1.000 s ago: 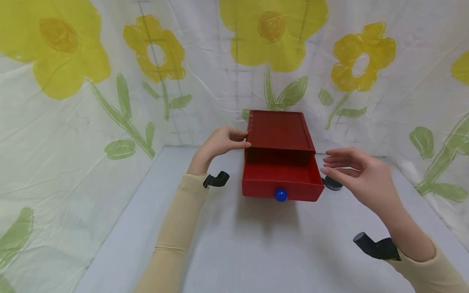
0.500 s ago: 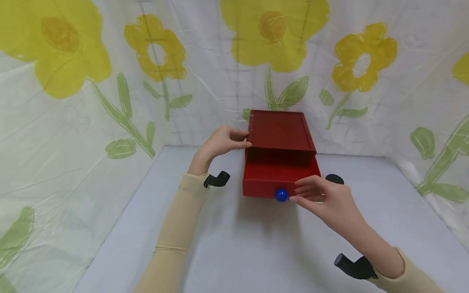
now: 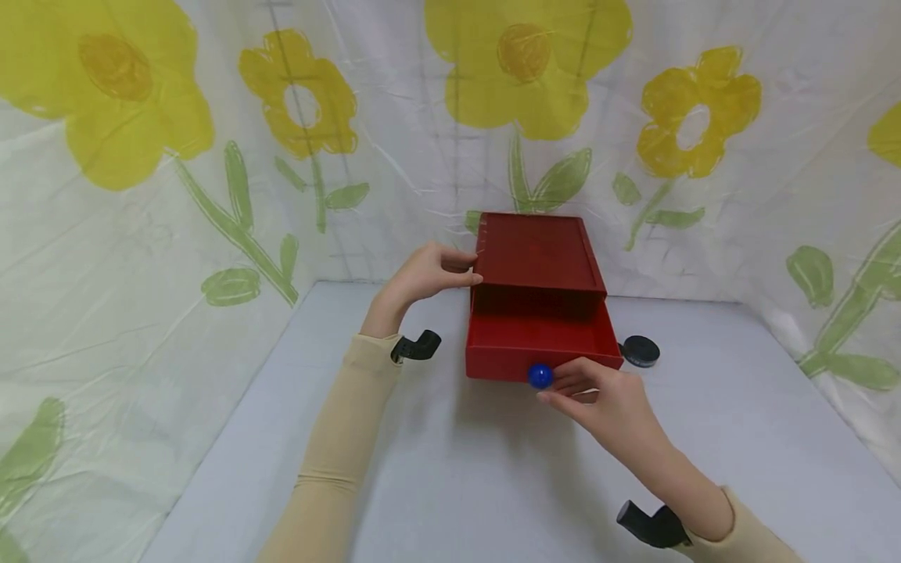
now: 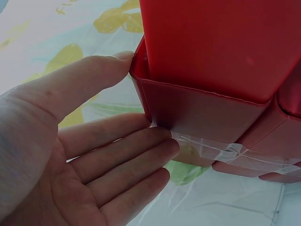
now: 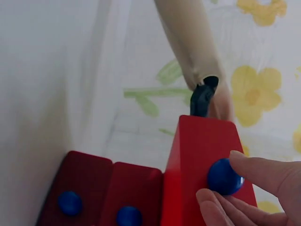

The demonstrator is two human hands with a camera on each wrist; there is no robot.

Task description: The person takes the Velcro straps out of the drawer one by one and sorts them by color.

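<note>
A dark red drawer unit (image 3: 538, 250) stands at the back of the table. Its top drawer (image 3: 493, 363) is pulled out, with a bare red floor showing. On the drawer's front is a round blue knob (image 5: 225, 176). My right hand (image 3: 612, 403) is at this knob, thumb on one side and fingertips on the other, pinching it. My left hand (image 3: 429, 274) touches the unit's left side near the front. In the left wrist view its thumb meets the front edge, while the fairly straight fingers (image 4: 117, 153) reach along the side.
A small black disc (image 3: 640, 351) lies on the white table (image 3: 450, 485) to the right of the unit. Lower closed drawers (image 5: 87, 176) with blue knobs show in the right wrist view. A flower-printed white sheet (image 3: 394, 117) hangs behind and at the sides.
My right hand has moved left and down from beside the unit to the blue knob. The left hand, the unit and the pulled-out drawer have stayed in place.
</note>
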